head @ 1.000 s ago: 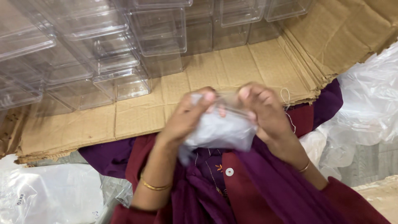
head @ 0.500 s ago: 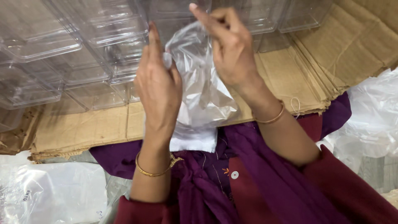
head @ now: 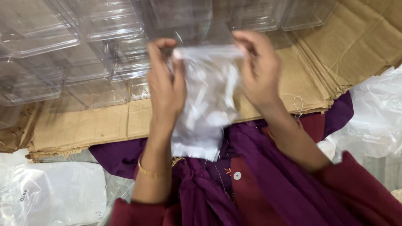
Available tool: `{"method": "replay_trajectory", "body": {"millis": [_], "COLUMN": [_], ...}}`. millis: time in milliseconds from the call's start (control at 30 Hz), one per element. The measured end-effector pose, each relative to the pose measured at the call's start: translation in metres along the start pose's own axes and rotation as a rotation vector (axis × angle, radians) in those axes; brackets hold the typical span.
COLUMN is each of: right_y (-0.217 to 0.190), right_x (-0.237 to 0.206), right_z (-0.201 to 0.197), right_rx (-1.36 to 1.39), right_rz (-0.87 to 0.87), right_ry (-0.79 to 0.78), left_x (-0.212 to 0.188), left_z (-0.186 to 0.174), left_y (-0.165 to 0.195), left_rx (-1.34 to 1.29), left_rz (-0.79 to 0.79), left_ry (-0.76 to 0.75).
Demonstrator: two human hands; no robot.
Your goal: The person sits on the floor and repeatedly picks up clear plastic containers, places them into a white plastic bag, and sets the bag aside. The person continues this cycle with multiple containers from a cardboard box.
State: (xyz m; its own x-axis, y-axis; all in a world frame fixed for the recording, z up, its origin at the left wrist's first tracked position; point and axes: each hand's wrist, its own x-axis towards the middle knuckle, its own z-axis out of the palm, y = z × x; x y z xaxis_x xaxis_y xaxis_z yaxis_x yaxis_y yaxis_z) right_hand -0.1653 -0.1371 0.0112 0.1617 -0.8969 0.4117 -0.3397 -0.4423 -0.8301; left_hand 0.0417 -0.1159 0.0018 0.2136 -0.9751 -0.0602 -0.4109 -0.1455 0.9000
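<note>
Small clear plastic pouch (head: 205, 100), hanging upright between left hand (head: 166, 90) and right hand (head: 259, 69), each pinching a top corner, above flattened cardboard (head: 83, 123) beside clear plastic boxes (head: 83, 46).

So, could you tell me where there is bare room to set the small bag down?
Both hands, left hand and right hand, hold the small plastic bag. Bare cardboard lies between the clear boxes and the purple cloth; another patch lies right. The top is crowded with boxes.
</note>
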Motion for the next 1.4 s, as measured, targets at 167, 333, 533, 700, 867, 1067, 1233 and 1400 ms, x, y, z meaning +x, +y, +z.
{"method": "replay_trajectory", "body": {"millis": [167, 333, 533, 700, 867, 1067, 1233, 1400], "right_y": [-0.038, -0.012, -0.004, -0.015, -0.039, -0.020, 0.067, 0.045], "right_x": [-0.099, -0.155, -0.156, -0.141, -0.148, -0.136, -0.117, -0.105], "right_z": [-0.064, -0.073, -0.064, -0.092, -0.089, -0.205, -0.307, -0.265], "right_rx": [0.057, 0.408, -0.130, 1.147, 0.428, 0.237, -0.482, -1.013], "right_rz": [0.528, 0.830, 0.843, 1.078, 0.508, 0.543, 0.617, 0.595], "right_ry": [-0.052, -0.131, -0.297, -0.320, -0.588, 0.306, 0.343, 0.215], "left_x": [-0.086, -0.112, -0.108, -0.100, -0.088, -0.082, -0.084, -0.088], "left_z": [-0.003, 0.004, 0.011, 0.032, 0.071, 0.069, 0.064, 0.071], "left_y": [0.018, 0.000, -0.001, 0.014, 0.038, 0.034, 0.023, 0.026], "left_rx": [-0.167, -0.367, -0.007, -0.082, -0.073, -0.336, -0.270, -0.486], "left_rz": [-0.094, -0.255, -0.129, 0.118, 0.139, 0.173, 0.064, -0.011], "left_ry": [-0.263, -0.434, -0.390, -0.393, -0.584, -0.550, -0.555, -0.542]}}
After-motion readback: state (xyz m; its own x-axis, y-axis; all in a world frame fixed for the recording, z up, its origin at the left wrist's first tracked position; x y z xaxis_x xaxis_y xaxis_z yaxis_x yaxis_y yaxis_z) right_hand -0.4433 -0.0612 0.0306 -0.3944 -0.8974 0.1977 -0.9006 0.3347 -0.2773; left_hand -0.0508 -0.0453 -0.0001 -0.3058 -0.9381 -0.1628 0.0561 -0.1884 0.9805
